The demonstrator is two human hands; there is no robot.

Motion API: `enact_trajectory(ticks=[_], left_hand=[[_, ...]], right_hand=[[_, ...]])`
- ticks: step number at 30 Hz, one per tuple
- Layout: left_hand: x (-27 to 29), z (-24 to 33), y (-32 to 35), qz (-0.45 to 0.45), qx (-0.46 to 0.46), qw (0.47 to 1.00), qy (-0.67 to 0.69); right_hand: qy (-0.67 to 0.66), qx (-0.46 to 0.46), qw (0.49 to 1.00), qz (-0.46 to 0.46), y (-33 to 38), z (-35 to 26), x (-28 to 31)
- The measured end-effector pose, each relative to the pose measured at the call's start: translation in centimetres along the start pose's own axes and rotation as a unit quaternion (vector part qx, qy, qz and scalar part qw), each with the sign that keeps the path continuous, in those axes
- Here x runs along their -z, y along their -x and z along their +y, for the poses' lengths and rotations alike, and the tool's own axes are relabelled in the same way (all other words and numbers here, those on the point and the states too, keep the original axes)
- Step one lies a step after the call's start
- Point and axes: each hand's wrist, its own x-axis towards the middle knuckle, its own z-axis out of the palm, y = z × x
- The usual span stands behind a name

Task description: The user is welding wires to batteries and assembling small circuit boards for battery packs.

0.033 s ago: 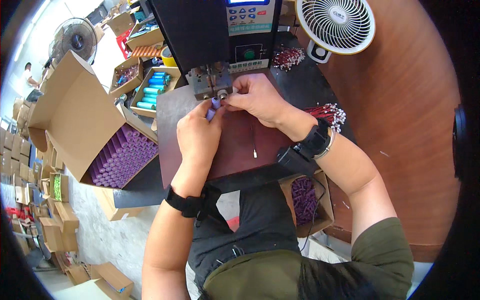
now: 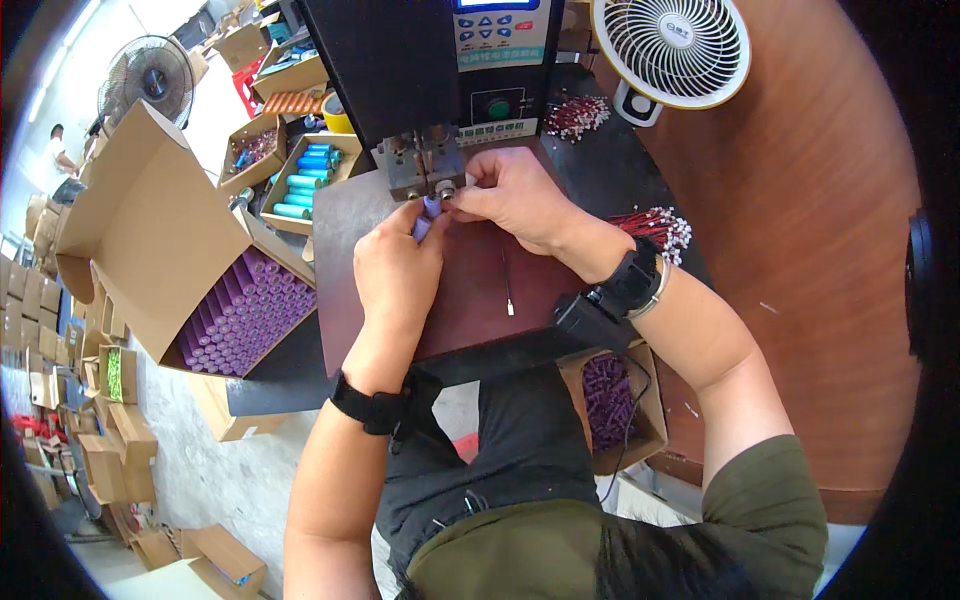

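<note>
My left hand [image 2: 395, 265] is closed around a purple cylindrical battery cell [image 2: 422, 229], tilted with its upper end at the electrodes of a black spot welder [image 2: 385, 70]. My right hand [image 2: 520, 205] pinches close to that same end, its fingertips beside the welder's metal head [image 2: 400, 172]. A thin dark wire lead [image 2: 507, 275] with a small white connector runs out from below my right hand onto the dark red work board [image 2: 460, 320]. The pinched end of the lead is hidden by my fingers.
An open carton [image 2: 160, 200] of purple cells stands at the left. Behind it, a small box [image 2: 350, 160] holds blue and green cells. Red wire leads [image 2: 650, 230] lie right, near a white fan [image 2: 675, 45]. Below the table edge, a box [image 2: 650, 430] holds purple pieces.
The welder's electrodes look slightly lower, against the cell's end. My hands and the cell have stayed in place. A person far off at the left has shifted slightly.
</note>
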Motion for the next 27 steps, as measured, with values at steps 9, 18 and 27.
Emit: enact_trajectory(ticks=[9, 18, 27], left_hand=[[0.22, 0.26, 0.07, -0.009, 0.011, 1.000, 0.000], [0.30, 0.21, 0.06, -0.012, 0.008, 1.000, -0.001], [0.12, -0.05, 0.08, -0.005, 0.001, 1.000, 0.005]], right_hand=[[0.001, 0.005, 1.000, 0.002, 0.13, 0.62, 0.07], [0.003, -0.004, 1.000, 0.000, 0.42, 0.01, -0.11], [0.057, -0.015, 0.998, -0.031, 0.36, -0.14, 0.29]])
